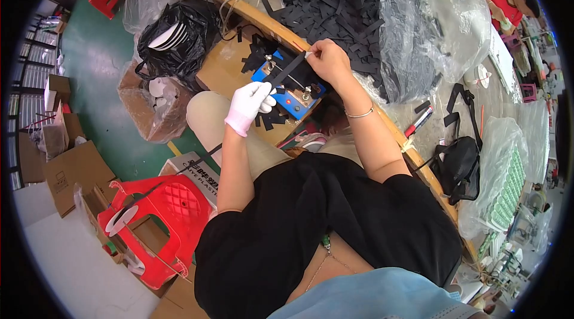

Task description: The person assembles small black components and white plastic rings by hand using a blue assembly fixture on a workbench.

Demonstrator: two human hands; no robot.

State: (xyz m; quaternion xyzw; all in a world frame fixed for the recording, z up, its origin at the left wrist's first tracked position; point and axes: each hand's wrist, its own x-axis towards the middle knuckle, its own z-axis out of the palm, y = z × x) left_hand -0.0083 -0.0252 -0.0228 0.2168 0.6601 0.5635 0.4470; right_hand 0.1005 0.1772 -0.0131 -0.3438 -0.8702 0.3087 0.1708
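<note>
Left hand (254, 101): white-gloved, forearm rising from 6 o'clock, fingers pinched on the lower end of a black strip (289, 70). Right hand (330, 63): ungloved, bracelet at the wrist, forearm slanting in from 5 o'clock, fingers curled, thumb and forefinger grasping the strip's upper end. Strip: held slantwise between the two hands, above a blue machine (294, 107), partly hiding it. Clock positions following are taken from the machine. Beneath it, a brown board (222, 72); loose black strips lie on this at 10 and 7 o'clock. Wooden rail (266, 22): runs from 11 to 4 o'clock, standing between the machine and a large heap of black strips (335, 8) at 1 o'clock, whose right part is covered by a clear plastic sheet (412, 38). At 4 o'clock: red marker (418, 121), black bag (461, 166). At 10 o'clock: black plastic sack (179, 59). At 7 o'clock: red chair (181, 202).
</note>
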